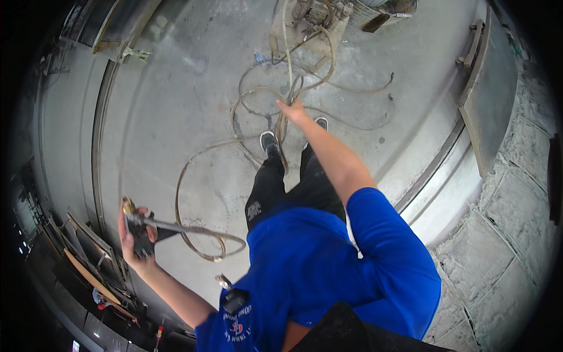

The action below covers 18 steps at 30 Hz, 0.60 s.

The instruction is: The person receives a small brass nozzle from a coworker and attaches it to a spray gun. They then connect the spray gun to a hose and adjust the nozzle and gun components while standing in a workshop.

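Note:
I look straight down my blue shirt and black trousers to my black shoes on the concrete floor. My left hand [136, 237] is raised out to the left and grips a spray gun [141, 226] with a dark handle, a brass fitting on top and a thin metal nozzle pointing right. A tan hose [183, 193] runs from it in loops across the floor. My right hand [292, 110] is stretched forward over the hose coils, fingers closed around a vertical run of hose [288, 53].
A pump machine [316, 14] sits at the top, where the hoses meet. A grey metal panel [489, 94] leans at the right beside a rough block wall [504, 234]. Metal frames and boards [88, 258] lie at the lower left. Curved floor rails [99, 129] run on the left.

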Tool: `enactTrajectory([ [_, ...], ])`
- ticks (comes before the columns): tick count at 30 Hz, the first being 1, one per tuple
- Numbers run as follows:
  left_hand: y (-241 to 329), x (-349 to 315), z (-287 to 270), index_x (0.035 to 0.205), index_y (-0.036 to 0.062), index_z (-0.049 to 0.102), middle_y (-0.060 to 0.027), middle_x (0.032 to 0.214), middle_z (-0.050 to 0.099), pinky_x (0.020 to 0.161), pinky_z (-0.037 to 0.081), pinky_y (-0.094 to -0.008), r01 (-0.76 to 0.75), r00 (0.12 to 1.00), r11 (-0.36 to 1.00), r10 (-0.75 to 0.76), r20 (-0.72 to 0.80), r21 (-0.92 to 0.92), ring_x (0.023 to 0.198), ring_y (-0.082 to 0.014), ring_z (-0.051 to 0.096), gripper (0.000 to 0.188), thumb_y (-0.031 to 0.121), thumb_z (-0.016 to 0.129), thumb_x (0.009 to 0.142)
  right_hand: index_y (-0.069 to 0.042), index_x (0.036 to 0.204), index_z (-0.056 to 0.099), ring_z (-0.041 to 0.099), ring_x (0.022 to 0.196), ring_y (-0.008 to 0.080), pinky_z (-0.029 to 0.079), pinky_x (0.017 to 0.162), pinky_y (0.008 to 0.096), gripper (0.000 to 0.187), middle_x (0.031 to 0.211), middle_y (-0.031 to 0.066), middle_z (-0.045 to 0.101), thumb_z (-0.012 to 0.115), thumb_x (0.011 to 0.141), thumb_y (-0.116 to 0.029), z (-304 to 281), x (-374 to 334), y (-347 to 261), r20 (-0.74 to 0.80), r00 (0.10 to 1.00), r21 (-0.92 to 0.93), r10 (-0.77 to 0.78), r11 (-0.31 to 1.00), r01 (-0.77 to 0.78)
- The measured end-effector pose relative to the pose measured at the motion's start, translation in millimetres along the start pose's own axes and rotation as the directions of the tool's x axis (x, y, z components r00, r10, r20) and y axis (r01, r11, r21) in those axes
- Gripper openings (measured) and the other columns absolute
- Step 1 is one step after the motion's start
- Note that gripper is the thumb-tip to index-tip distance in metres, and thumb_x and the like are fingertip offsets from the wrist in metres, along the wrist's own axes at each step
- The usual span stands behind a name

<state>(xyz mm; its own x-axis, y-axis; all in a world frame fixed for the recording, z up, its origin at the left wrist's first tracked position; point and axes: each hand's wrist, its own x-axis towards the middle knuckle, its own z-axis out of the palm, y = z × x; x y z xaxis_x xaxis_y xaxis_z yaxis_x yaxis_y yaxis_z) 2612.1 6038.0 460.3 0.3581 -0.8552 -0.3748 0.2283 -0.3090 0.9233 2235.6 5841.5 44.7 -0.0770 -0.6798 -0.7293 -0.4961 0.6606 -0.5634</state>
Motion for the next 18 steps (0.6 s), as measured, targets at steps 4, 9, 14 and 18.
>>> enactTrajectory([
  [4, -20.0, -11.3, -17.9, 0.154, -0.0042, 0.024, -0.0294, 0.124, 0.055, 0.051, 0.042, -0.0265, 0.012, 0.999, 0.999, -0.014, -0.040, -0.034, 0.058, -0.0170, 0.057, 0.089, 0.036, 0.066, 0.086, 0.011, 0.122, 0.057, 0.064, 0.109, 0.0459, 0.049, 0.095, 0.0481, 0.062, 0.112, 0.0310, 0.067, 0.065, 0.091, -0.041, 14.9, 16.3, -2.2, 0.020, 0.999, -0.227, 0.026, 0.974, -0.021],
  [9, -25.0, -2.9, -28.2, 0.153, -0.0036, 0.028, -0.0283, 0.119, 0.058, 0.054, 0.043, -0.0268, 0.032, 0.998, 0.997, -0.036, -0.060, -0.066, 0.059, -0.0169, 0.056, 0.085, 0.033, 0.065, 0.087, 0.012, 0.118, 0.060, 0.062, 0.111, 0.0482, 0.048, 0.096, 0.0488, 0.047, 0.113, 0.0330, 0.065, 0.054, 0.098, -0.030, -39.1, -31.4, -31.2, -0.305, 0.941, -0.198, -0.146, 0.976, 0.088],
  [14, -18.9, 49.1, -7.2, 0.151, -0.0029, 0.035, -0.0235, 0.112, 0.063, 0.056, 0.046, -0.0272, 0.077, 0.996, 0.989, -0.070, 0.059, -0.130, 0.062, -0.0161, 0.056, 0.074, 0.023, 0.062, 0.087, 0.002, 0.113, 0.069, 0.059, 0.067, 0.0145, 0.047, 0.061, 0.0327, 0.041, 0.078, 0.0058, 0.067, 0.061, 0.098, -0.036, -206.2, -145.1, -145.0, -0.465, 0.770, -0.216, -0.436, 0.900, 0.379],
  [18, -6.0, 83.2, 25.3, 0.149, -0.0038, 0.038, -0.0222, 0.110, 0.066, 0.058, 0.046, -0.0252, 0.065, 0.983, 0.996, -0.054, 0.177, -0.056, 0.063, -0.0138, 0.054, 0.069, 0.019, 0.061, 0.088, -0.005, 0.114, 0.070, 0.035, 0.054, 0.0026, 0.026, 0.049, 0.0227, 0.029, 0.065, -0.0094, 0.041, 0.059, 0.100, -0.028, -372.0, -315.3, -218.1, -0.504, 0.493, -0.310, -0.709, 0.681, 0.663],
])
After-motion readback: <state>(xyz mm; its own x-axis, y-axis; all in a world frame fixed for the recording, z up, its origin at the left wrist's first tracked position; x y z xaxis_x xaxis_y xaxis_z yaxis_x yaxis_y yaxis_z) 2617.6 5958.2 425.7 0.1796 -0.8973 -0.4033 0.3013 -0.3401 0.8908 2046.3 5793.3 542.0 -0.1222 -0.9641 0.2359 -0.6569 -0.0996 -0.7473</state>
